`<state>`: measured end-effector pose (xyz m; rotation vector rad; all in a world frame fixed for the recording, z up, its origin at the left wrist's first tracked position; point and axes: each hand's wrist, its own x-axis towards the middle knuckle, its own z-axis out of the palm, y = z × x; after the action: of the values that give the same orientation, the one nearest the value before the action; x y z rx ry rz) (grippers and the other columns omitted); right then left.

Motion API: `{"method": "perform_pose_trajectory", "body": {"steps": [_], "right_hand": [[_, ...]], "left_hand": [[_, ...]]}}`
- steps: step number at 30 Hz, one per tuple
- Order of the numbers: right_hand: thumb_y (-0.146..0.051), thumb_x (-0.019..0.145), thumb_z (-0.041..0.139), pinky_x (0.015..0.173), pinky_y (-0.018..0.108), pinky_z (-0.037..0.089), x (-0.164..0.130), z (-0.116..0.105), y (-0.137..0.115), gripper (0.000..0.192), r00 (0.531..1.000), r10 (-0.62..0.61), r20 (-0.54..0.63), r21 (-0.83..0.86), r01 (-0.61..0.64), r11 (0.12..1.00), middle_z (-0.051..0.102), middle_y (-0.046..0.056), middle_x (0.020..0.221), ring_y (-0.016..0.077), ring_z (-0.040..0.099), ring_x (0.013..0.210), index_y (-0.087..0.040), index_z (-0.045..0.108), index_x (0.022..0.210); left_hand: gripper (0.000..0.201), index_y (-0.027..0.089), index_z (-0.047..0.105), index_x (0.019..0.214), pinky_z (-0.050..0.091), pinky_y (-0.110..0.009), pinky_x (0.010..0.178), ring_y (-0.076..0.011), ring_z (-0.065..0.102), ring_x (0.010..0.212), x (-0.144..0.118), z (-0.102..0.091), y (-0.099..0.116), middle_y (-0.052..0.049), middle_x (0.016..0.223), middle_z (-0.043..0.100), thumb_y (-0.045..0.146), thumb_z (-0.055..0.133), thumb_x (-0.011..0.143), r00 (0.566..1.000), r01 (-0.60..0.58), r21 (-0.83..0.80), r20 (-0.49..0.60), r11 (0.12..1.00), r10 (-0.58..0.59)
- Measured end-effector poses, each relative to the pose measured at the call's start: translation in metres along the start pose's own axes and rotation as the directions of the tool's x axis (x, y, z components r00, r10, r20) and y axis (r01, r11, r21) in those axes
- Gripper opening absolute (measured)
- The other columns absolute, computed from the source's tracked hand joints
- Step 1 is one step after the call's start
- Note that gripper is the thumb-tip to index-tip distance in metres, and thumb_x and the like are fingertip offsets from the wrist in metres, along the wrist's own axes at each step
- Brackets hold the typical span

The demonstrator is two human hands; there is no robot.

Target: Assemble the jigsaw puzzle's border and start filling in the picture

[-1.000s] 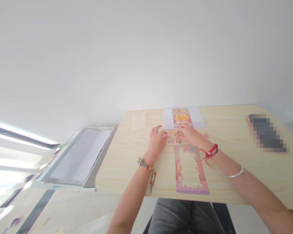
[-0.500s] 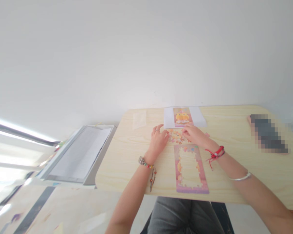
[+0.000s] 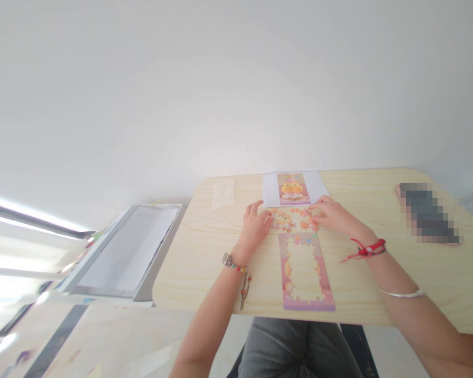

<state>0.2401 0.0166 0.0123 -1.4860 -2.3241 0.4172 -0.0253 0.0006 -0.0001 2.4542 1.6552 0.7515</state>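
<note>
Loose jigsaw puzzle pieces (image 3: 286, 220) in orange, pink and white lie in a spread on the wooden table. At their left edge rests my left hand (image 3: 256, 227), fingers curved and apart, holding nothing that I can see. My right hand (image 3: 335, 215) is over the right end of the pieces, thumb and fingers apart, touching or just above a few orange ones. Closer to me lies the pink puzzle frame (image 3: 284, 286), its border joined and its middle bare. Behind the pieces is a white sheet with a printed picture (image 3: 292, 189) of a yellow character.
A thin translucent plastic bag (image 3: 223, 194) lies at the table's back left. A dark, blurred-out phone-like object (image 3: 429, 212) is on the right. Left of the table stands a grey-rimmed case (image 3: 144, 278) with white paper on it. A white wall rises behind.
My right hand has moved right, from the middle of the puzzle pieces to their right end, its fingers now wider apart. More pieces show. My left hand has stayed in place.
</note>
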Motion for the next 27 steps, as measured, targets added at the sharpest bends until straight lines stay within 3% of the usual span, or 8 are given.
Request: {"method": "perform_pose_trajectory", "body": {"steps": [11, 18, 22, 27], "right_hand": [[-0.031, 0.08, 0.054, 0.069, 0.032, 0.046, -0.004, -0.007, 0.006, 0.026, 1.0, 0.013, -0.028, 0.026, -0.013, 1.0, 0.057, 0.008, 0.089, 0.0197, 0.057, 0.074, -0.02, 0.068, 0.099], [-0.032, 0.079, 0.055, 0.07, 0.031, 0.046, -0.018, -0.009, -0.011, 0.018, 0.993, -0.056, 0.104, 0.092, 0.047, 0.995, 0.055, 0.006, 0.09, 0.0174, 0.057, 0.073, -0.022, 0.069, 0.087], [-0.027, 0.079, 0.054, 0.072, 0.032, 0.045, -0.018, -0.01, -0.016, 0.017, 0.984, -0.115, 0.134, 0.083, 0.105, 0.991, 0.055, 0.006, 0.091, 0.0182, 0.057, 0.077, -0.023, 0.068, 0.09], [-0.022, 0.079, 0.053, 0.073, 0.032, 0.045, -0.017, -0.008, -0.014, 0.012, 0.981, -0.102, 0.165, 0.074, 0.091, 0.993, 0.056, 0.005, 0.087, 0.0179, 0.056, 0.077, -0.022, 0.065, 0.079]], "left_hand": [[0.012, 0.021, 0.065, 0.089, 0.041, -0.046, 0.095, -0.0275, 0.04, 0.113, 0.0, 0.0, 0.001, -0.01, 0.123, 0.043, 0.022, 0.054, 0.084, 1.0, -0.014, 0.004, -0.02, 1.0, 0.014], [0.012, 0.021, 0.064, 0.089, 0.039, -0.044, 0.098, -0.0267, 0.039, 0.115, 0.0, 0.0, 0.0, -0.01, 0.123, 0.043, 0.021, 0.054, 0.083, 0.999, -0.028, 0.005, -0.027, 1.0, 0.028], [0.012, 0.021, 0.064, 0.089, 0.04, -0.045, 0.096, -0.0265, 0.039, 0.114, -0.001, 0.0, 0.002, -0.01, 0.124, 0.043, 0.021, 0.053, 0.084, 0.999, -0.036, 0.005, -0.021, 0.999, 0.036], [0.013, 0.021, 0.064, 0.091, 0.042, -0.046, 0.092, -0.0276, 0.038, 0.116, -0.003, -0.001, 0.009, -0.01, 0.126, 0.042, 0.019, 0.053, 0.083, 0.996, -0.084, 0.003, 0.004, 0.996, 0.084]]}}
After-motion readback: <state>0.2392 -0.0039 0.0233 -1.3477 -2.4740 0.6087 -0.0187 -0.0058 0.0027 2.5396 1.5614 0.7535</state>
